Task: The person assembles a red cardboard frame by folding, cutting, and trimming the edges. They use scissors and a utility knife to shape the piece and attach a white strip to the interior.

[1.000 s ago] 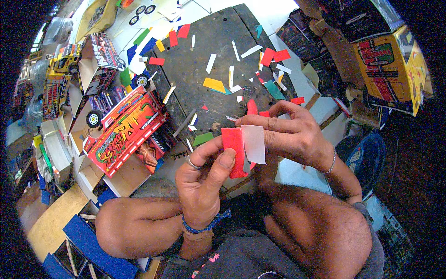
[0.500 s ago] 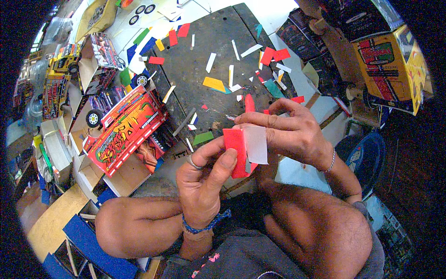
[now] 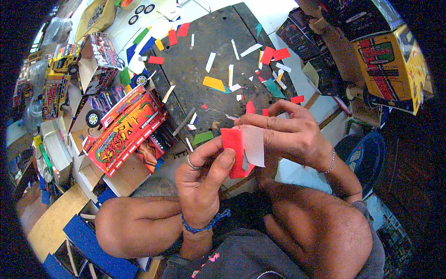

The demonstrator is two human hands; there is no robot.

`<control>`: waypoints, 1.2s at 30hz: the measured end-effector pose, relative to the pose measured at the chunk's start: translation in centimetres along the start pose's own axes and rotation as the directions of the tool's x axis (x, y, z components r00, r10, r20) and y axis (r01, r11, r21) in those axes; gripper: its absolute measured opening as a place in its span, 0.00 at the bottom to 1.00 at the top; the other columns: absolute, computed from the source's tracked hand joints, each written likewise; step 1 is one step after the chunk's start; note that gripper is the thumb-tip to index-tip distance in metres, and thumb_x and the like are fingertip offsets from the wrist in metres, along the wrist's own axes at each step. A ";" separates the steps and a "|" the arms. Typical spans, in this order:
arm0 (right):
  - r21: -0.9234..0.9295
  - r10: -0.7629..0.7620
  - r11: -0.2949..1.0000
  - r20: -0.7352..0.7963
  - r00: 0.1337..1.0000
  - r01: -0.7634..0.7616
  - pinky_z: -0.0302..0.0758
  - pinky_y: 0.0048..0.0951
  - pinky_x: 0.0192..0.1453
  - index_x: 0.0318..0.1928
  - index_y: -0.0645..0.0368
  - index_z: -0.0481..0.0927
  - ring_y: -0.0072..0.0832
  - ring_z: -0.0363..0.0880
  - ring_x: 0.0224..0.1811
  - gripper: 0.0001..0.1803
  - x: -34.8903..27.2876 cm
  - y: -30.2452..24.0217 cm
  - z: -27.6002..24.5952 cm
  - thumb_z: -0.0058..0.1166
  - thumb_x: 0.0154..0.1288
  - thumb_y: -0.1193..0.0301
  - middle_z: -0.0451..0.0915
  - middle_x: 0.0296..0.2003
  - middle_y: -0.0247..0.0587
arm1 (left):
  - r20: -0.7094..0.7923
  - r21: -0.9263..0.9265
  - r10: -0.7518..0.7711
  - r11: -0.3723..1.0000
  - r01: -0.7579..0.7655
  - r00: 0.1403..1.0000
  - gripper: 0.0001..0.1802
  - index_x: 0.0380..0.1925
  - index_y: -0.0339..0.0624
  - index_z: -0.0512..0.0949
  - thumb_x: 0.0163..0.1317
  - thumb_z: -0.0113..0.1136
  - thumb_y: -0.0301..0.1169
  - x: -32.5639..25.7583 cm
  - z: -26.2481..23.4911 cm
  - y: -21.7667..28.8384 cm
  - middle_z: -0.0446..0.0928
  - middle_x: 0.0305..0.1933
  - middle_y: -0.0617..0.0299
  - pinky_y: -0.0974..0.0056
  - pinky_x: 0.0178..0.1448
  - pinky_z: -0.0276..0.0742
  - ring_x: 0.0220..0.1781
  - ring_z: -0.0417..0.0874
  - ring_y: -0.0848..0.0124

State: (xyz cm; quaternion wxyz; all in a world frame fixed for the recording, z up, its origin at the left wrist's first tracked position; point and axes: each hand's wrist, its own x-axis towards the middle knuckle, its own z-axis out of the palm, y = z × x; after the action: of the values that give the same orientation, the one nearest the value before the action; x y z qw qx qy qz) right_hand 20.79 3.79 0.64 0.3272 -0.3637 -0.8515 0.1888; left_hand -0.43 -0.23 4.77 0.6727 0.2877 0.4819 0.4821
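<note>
My left hand (image 3: 200,179) pinches a folded red piece of sheet (image 3: 232,144), its thumb lying flat on the near face. A whitish paper flap (image 3: 253,144) stands out from the right side of that piece, apart from the red along its lower end. My right hand (image 3: 290,132) is closed at the top and right edge of the same piece, with its index finger stretched along the top. Its thumb is hidden behind the flap. A rounded red scrap (image 3: 250,107) shows just beyond the right fingers.
A dark worn board (image 3: 204,60) bears several coloured scraps and white strips. On the left lies a red toy truck body (image 3: 127,132) with wheels, among other toy trucks. A yellow toy truck (image 3: 388,67) stands at right, above a blue basin (image 3: 367,158). Loose wheels (image 3: 141,9) lie at the back.
Both hands and the red piece have shifted slightly left. The whitish flap stands at a slightly different angle, its lower end a little further down.
</note>
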 end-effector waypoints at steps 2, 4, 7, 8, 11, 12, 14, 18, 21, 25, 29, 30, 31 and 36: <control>0.011 -0.002 1.000 0.011 1.000 0.002 0.79 0.32 0.43 0.48 0.51 0.86 0.27 0.86 0.44 0.20 -0.1 0.0 0.0 0.64 0.52 0.64 0.86 0.54 0.36 | 0.004 -0.004 -0.006 1.000 0.006 1.000 0.16 0.54 0.33 0.81 0.68 0.65 0.26 0.0 0.0 0.1 0.85 0.50 0.55 0.67 0.57 0.80 0.49 0.84 0.73; 0.001 -0.017 1.000 0.027 1.000 0.017 0.79 0.32 0.43 0.49 0.51 0.86 0.27 0.86 0.44 0.20 -0.2 0.1 -0.1 0.63 0.53 0.64 0.85 0.54 0.36 | 0.004 0.004 0.000 1.000 0.000 1.000 0.16 0.54 0.34 0.81 0.68 0.65 0.26 -0.1 0.1 0.1 0.85 0.50 0.55 0.67 0.57 0.80 0.49 0.84 0.73; 0.008 -0.024 1.000 0.037 0.999 0.024 0.79 0.32 0.43 0.49 0.51 0.85 0.28 0.86 0.44 0.20 -0.1 0.1 -0.3 0.63 0.53 0.64 0.85 0.54 0.36 | 0.005 0.005 -0.009 1.000 0.009 1.000 0.16 0.54 0.34 0.81 0.68 0.65 0.26 -0.1 0.1 0.2 0.85 0.50 0.55 0.68 0.56 0.80 0.49 0.84 0.74; 0.016 -0.026 1.000 0.034 0.999 0.026 0.79 0.32 0.43 0.49 0.51 0.85 0.28 0.86 0.44 0.20 -0.1 0.1 -0.3 0.63 0.53 0.64 0.85 0.54 0.36 | 0.010 0.012 0.001 1.000 -0.001 1.000 0.16 0.54 0.34 0.81 0.68 0.65 0.26 -0.1 0.1 0.2 0.85 0.50 0.55 0.68 0.56 0.80 0.49 0.84 0.74; 0.026 -0.018 0.999 0.018 1.000 0.018 0.79 0.32 0.43 0.49 0.51 0.85 0.26 0.86 0.44 0.20 0.1 0.0 -0.3 0.64 0.53 0.65 0.86 0.54 0.36 | 0.020 0.005 0.022 1.000 -0.022 1.000 0.16 0.54 0.34 0.81 0.68 0.65 0.26 0.0 0.1 0.1 0.85 0.50 0.55 0.68 0.56 0.80 0.49 0.84 0.74; 0.009 -0.019 1.000 0.009 1.000 0.019 0.79 0.32 0.43 0.49 0.51 0.85 0.26 0.86 0.44 0.20 0.2 0.0 -0.2 0.64 0.53 0.65 0.86 0.54 0.36 | 0.018 0.001 0.016 1.000 -0.016 1.000 0.16 0.54 0.34 0.81 0.68 0.65 0.26 0.0 0.0 0.1 0.85 0.50 0.55 0.68 0.56 0.80 0.49 0.84 0.74; -0.012 -0.017 1.000 -0.013 1.000 0.016 0.80 0.31 0.42 0.48 0.51 0.86 0.26 0.86 0.43 0.19 0.3 -0.1 0.0 0.63 0.54 0.65 0.86 0.53 0.35 | 0.021 0.001 0.009 1.000 -0.009 1.000 0.16 0.54 0.33 0.81 0.68 0.64 0.26 -0.1 0.0 0.1 0.85 0.50 0.55 0.68 0.56 0.80 0.49 0.84 0.74; -0.021 0.007 1.000 -0.011 1.000 -0.007 0.80 0.31 0.42 0.48 0.51 0.86 0.26 0.86 0.44 0.19 0.4 -0.1 -0.2 0.65 0.54 0.67 0.87 0.51 0.33 | 0.022 0.004 0.007 1.000 -0.007 1.000 0.16 0.54 0.33 0.81 0.68 0.64 0.25 -0.1 0.0 0.0 0.85 0.50 0.54 0.67 0.57 0.80 0.50 0.84 0.73; -0.020 0.021 1.000 -0.012 1.000 -0.021 0.80 0.30 0.42 0.48 0.50 0.86 0.26 0.87 0.45 0.19 0.5 -0.2 -0.1 0.66 0.53 0.68 0.87 0.50 0.32 | 0.016 -0.001 0.014 1.000 -0.014 1.000 0.16 0.54 0.33 0.81 0.68 0.65 0.25 -0.2 0.1 0.0 0.85 0.50 0.54 0.67 0.57 0.80 0.50 0.84 0.73; -0.006 0.036 0.999 -0.020 0.999 -0.036 0.80 0.29 0.42 0.49 0.50 0.86 0.26 0.87 0.47 0.21 0.5 -0.2 0.0 0.67 0.52 0.70 0.87 0.50 0.30 | 0.031 -0.021 0.025 0.999 -0.024 0.999 0.16 0.54 0.33 0.81 0.68 0.65 0.25 -0.2 0.1 0.1 0.85 0.50 0.54 0.66 0.57 0.81 0.50 0.85 0.73; 0.014 0.049 0.999 -0.028 0.998 -0.049 0.80 0.29 0.42 0.51 0.50 0.85 0.26 0.87 0.48 0.23 0.5 0.0 0.1 0.66 0.51 0.71 0.87 0.50 0.29 | 0.033 -0.011 0.033 0.999 -0.033 0.999 0.16 0.54 0.33 0.81 0.68 0.65 0.25 -0.3 0.1 0.2 0.85 0.50 0.54 0.67 0.57 0.81 0.50 0.85 0.73; 0.009 0.046 0.999 -0.034 0.998 -0.046 0.80 0.29 0.42 0.52 0.50 0.85 0.26 0.87 0.48 0.24 0.5 0.1 0.2 0.67 0.50 0.71 0.87 0.50 0.30 | 0.029 -0.017 0.020 1.000 -0.020 0.999 0.16 0.54 0.33 0.81 0.68 0.65 0.25 -0.3 0.1 0.2 0.85 0.50 0.54 0.67 0.56 0.81 0.49 0.85 0.73; 0.003 0.043 0.999 -0.039 0.998 -0.043 0.80 0.29 0.42 0.52 0.50 0.85 0.27 0.87 0.48 0.24 0.5 0.2 0.3 0.67 0.50 0.71 0.87 0.50 0.30 | 0.029 -0.048 0.010 0.999 -0.008 1.000 0.15 0.54 0.33 0.81 0.68 0.65 0.25 -0.3 0.1 0.2 0.85 0.50 0.54 0.67 0.56 0.81 0.49 0.85 0.73; 0.025 0.060 0.998 -0.039 0.997 -0.059 0.80 0.29 0.42 0.53 0.51 0.85 0.28 0.87 0.47 0.25 0.5 0.3 0.3 0.67 0.49 0.71 0.87 0.50 0.31 | 0.030 -0.008 0.014 1.000 -0.014 0.999 0.16 0.54 0.33 0.81 0.68 0.65 0.26 -0.2 0.1 0.1 0.85 0.50 0.54 0.68 0.55 0.81 0.49 0.85 0.73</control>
State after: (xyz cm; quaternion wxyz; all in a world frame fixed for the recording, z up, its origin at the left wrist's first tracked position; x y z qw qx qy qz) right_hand 20.44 4.30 0.47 0.3427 -0.3889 -0.8311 0.2013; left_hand -0.44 -0.41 4.98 0.6777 0.2956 0.4677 0.4843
